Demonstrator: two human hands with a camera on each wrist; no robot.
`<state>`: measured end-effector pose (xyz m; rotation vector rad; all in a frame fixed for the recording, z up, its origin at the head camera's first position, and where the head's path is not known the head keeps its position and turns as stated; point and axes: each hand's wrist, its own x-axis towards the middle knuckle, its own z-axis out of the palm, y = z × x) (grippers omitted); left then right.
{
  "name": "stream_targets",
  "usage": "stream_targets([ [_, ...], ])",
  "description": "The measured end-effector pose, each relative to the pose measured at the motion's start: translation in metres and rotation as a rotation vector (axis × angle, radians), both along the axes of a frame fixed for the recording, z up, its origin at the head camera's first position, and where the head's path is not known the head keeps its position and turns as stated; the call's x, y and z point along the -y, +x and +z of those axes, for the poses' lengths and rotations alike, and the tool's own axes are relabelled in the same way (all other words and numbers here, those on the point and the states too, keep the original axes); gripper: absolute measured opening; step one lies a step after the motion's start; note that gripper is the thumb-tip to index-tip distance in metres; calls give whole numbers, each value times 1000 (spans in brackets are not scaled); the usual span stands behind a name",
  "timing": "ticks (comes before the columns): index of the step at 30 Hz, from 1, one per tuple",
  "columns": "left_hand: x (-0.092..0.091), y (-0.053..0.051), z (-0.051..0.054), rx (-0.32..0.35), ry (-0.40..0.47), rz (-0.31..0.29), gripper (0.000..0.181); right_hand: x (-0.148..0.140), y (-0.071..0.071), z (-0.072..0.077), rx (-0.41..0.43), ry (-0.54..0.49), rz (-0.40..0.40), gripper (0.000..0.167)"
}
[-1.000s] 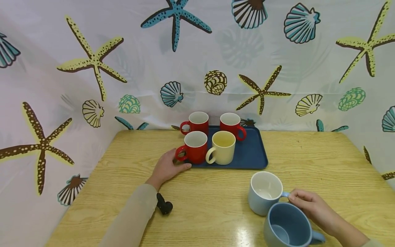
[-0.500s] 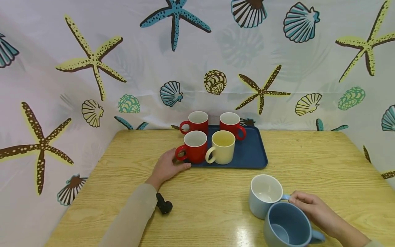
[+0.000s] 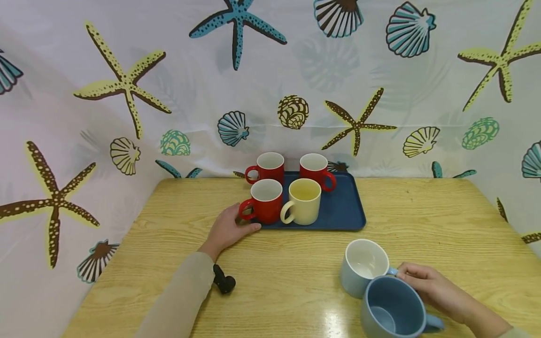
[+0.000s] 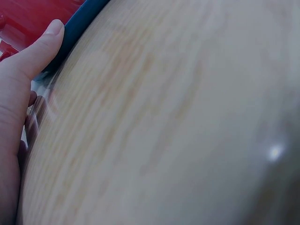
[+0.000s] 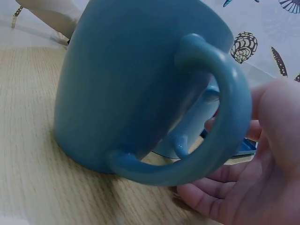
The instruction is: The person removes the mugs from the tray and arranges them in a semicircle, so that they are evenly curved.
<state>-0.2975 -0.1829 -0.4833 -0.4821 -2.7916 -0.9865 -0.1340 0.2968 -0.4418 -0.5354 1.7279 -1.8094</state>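
Observation:
My left hand (image 3: 228,230) holds the near left corner of the dark blue tray (image 3: 341,206), its thumb stretched along the front rim beside a red mug (image 3: 267,209). In the left wrist view the thumb (image 4: 44,49) lies against the tray edge (image 4: 77,30), and the other fingers are mostly hidden. At the right, my right hand (image 3: 433,286) pinches the handle of a light blue mug (image 3: 357,281) with a white inside. Right against it stands a darker blue mug (image 3: 393,310), whose handle (image 5: 234,108) is close to my palm in the right wrist view.
On the tray also stand a cream mug (image 3: 305,209) and two more red mugs, one back left (image 3: 274,173) and one back right (image 3: 310,176). A small black object (image 3: 224,280) lies by my left sleeve. A patterned cloth (image 3: 270,108) hangs behind the wooden table (image 3: 287,277).
The light blue mug and my right hand have shifted slightly toward me. My left hand, the tray and the mugs on it stay where they were.

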Motion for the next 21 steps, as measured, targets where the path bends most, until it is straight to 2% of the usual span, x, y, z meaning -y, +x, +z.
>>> stream_targets([
  [4, 0, -1, -1, -1, -1, 0, 60, -2, -1, 2, 38, 55, 9, 25],
  [9, 1, -1, -3, 1, -7, 2, 61, -5, -3, 5, 45, 117, 15, 28],
  [16, 1, -1, -4, 10, -5, 3, 61, -9, -7, 9, 40, 216, -28, 32],
  [21, 1, -2, -4, 9, -3, 4, 63, -11, -11, 9, 34, 227, -54, 33],
])
